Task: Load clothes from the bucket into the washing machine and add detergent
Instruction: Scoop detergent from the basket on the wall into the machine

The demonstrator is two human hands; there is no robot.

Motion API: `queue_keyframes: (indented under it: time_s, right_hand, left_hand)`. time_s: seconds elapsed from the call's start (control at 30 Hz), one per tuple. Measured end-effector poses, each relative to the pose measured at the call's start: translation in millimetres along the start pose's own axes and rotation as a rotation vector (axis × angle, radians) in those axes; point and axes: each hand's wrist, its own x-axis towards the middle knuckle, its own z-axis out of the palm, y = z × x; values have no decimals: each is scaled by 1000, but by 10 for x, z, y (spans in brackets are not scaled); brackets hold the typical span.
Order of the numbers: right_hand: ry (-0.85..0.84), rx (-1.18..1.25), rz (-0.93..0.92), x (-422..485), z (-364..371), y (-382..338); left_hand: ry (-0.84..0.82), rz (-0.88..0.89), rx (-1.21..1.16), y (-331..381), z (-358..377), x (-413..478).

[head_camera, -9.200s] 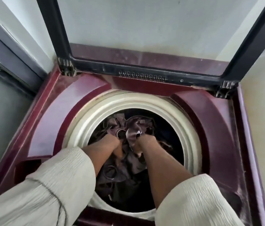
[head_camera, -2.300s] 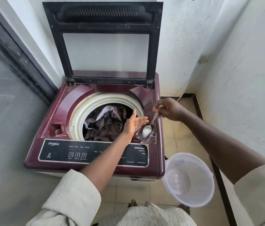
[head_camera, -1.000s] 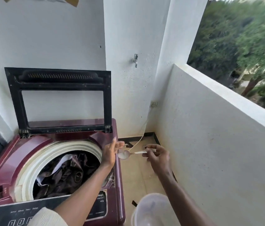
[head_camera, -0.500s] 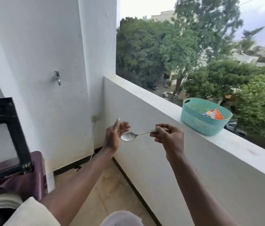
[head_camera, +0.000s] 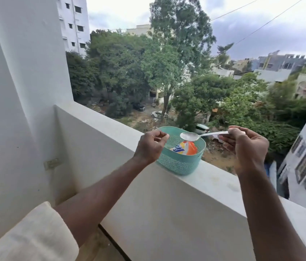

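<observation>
A teal plastic basket [head_camera: 178, 162] stands on the balcony ledge [head_camera: 214, 183]. Inside it lies an orange and white detergent packet [head_camera: 185, 149]. My right hand [head_camera: 246, 146] grips the handle of a metal spoon [head_camera: 189, 136], whose bowl hovers level over the basket's opening. The bowl looks bare, with no powder heaped in it. My left hand [head_camera: 151, 146] hangs just left of the spoon, in front of the basket's left rim, its fingers curled with nothing visible in them. The washing machine and the bucket are out of view.
The white parapet wall [head_camera: 167, 213] runs from middle left to lower right, with a pillar [head_camera: 26, 91] on the left. A wall socket [head_camera: 51, 163] sits low on the pillar. Beyond the ledge there is a drop to trees, cars and buildings.
The view has swung right, away from the washing machine, toward the ledge. Both hands moved with the spoon to the teal basket. The left hand's fingers have curled in.
</observation>
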Motion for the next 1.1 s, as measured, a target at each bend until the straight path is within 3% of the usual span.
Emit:
queue_keyframes:
  time_s: [0.07,0.23,0.37,0.63,0.9,1.1]
  right_hand:
    - [39,-35,-31,302,-82,30]
    - [82,-148,-98,822,-113,235]
    - [98,-217,-125,1020,-148,425]
    - [89,-345,-154,1114,-72,574]
    - [-65,-482,-207,1026,311,673]
    - [-355,-767,-128,823,645,1000]
  left_hand:
    - [-84,70,129,43,185,227]
    - [-471,128,505,135,572,686]
    - [-596,170,676,98,768,829]
    - [-420,307,727,-27,644,851]
    - [-388,269,622,-91,375,843]
    - [-389,188,526,-137,346,816]
